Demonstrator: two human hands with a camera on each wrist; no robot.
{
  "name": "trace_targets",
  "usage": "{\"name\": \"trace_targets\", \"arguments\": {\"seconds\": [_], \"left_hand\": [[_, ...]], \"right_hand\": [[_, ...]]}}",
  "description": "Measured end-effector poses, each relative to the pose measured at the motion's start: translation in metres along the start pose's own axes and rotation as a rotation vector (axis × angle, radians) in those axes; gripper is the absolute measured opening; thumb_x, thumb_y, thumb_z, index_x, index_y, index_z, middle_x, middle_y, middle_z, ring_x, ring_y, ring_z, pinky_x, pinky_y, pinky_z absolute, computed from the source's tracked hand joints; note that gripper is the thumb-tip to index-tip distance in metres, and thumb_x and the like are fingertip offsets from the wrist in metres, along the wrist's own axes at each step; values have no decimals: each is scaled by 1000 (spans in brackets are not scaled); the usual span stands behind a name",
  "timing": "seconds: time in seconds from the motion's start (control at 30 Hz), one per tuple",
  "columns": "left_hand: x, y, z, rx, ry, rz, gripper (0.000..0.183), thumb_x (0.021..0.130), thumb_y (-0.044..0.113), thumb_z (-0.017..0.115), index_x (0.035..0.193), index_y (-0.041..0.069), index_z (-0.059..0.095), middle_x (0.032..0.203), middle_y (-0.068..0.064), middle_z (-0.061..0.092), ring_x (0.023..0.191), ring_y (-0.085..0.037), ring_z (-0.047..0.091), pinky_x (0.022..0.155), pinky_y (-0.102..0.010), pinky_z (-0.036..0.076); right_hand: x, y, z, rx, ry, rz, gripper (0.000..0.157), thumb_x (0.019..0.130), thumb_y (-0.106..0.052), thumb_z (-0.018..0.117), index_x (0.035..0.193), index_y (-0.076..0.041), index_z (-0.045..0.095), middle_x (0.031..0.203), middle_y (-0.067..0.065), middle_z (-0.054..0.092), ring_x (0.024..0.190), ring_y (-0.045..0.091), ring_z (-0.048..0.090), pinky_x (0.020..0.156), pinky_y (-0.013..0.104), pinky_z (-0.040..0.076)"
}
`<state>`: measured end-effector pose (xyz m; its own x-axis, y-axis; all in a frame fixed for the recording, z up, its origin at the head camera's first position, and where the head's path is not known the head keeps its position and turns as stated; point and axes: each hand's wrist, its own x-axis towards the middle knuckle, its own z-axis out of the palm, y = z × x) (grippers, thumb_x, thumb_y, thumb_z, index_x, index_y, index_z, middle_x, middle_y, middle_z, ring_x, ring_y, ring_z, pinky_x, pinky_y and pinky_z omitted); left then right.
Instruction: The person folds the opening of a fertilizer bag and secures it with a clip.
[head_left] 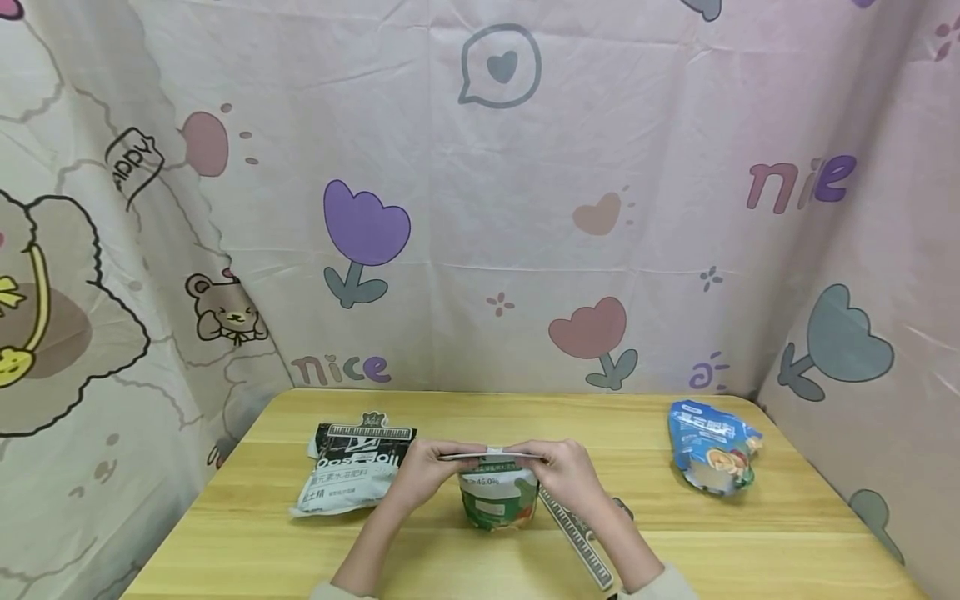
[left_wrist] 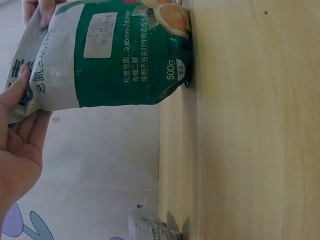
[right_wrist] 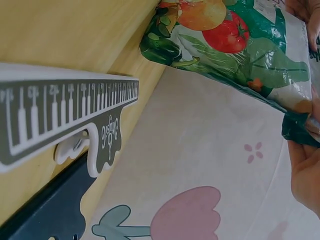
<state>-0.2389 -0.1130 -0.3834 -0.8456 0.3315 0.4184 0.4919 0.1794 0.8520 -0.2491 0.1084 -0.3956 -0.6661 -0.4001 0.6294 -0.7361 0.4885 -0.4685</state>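
Observation:
A green and white fertilizer bag [head_left: 491, 504] with printed fruit and vegetables stands upright on the table, its top edge between both hands. My left hand [head_left: 424, 477] pinches one end of that edge, thumb on the near face and fingers behind, as the left wrist view shows. At the opposite end, my right hand [head_left: 564, 473] grips the same edge. The bag's top looks flattened or folded across between the hands. By my right forearm lies a piano-key patterned bag clip [right_wrist: 70, 110], partly hidden under the arm in the head view.
To the left, a black and white bag [head_left: 348, 479] lies with a similar piano-key clip [head_left: 371, 432] across its top. A blue bag [head_left: 711, 446] rests at the right on the wooden table [head_left: 780, 558]. Behind hangs a patterned curtain [head_left: 480, 208].

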Motion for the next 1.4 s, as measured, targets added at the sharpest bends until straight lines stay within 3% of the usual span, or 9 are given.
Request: {"name": "trace_targets", "arguments": {"seconds": [0.17,0.4,0.77,0.87,1.0,1.13,1.23,1.3,1.4], "left_hand": [[1,-1,0,-19,-9,-10,18,77,-7,67,95,-7,69,95,-15,67,89,-19,64,74,-26,51],[4,-31,1,-32,-15,-23,19,80,-2,67,98,-1,70,99,-10,67,91,-17,64,75,-26,51],[2,-28,3,91,12,15,18,80,4,69,97,7,72,96,-3,68,90,-15,64,75,-25,50],[0,-26,4,266,54,107,19,76,5,72,94,11,74,96,-1,69,90,-15,63,76,-28,51],[1,-21,8,508,140,328,20,71,7,77,91,11,73,93,-3,69,91,-21,64,81,-39,49],[3,-18,16,635,204,496,14,75,12,76,88,10,73,84,-1,69,78,-15,66,71,-29,52],[5,-18,21,707,274,540,9,76,15,75,84,11,73,78,2,69,66,-8,64,57,-18,50],[6,-18,25,735,322,544,7,75,15,76,81,12,74,75,2,69,63,-8,64,54,-16,49],[7,-20,29,746,372,531,8,71,14,78,77,12,74,71,2,69,58,-7,64,51,-15,47]], "right_hand": [[1,-1,-2,4,-18,8,21,77,4,69,92,-10,73,87,1,70,50,-4,44,40,16,37],[2,-4,-5,13,-62,49,19,80,1,67,95,-11,72,88,1,69,58,1,53,47,19,44],[-2,-3,-4,3,-46,54,16,83,-6,67,96,-13,71,88,-3,69,64,3,56,48,20,44],[-2,-4,-3,-7,-41,51,13,86,-17,65,98,-16,71,86,-7,68,64,1,56,50,19,45],[-2,-6,-1,-61,2,18,16,88,-26,62,98,-17,71,84,-9,68,60,-2,52,47,17,41],[-1,-8,3,-99,76,-19,14,87,-24,64,94,-16,72,81,-7,68,55,-4,49,45,16,39],[-1,-9,7,-105,124,-20,11,85,-23,66,91,-16,73,79,-7,68,52,-4,48,45,15,39],[-1,-10,10,-110,161,-17,9,84,-22,67,89,-17,73,79,-6,69,54,-5,51,47,14,41],[-1,-11,13,-142,216,-7,5,81,-17,71,84,-17,74,74,-6,69,46,-10,42,42,11,36]]}}
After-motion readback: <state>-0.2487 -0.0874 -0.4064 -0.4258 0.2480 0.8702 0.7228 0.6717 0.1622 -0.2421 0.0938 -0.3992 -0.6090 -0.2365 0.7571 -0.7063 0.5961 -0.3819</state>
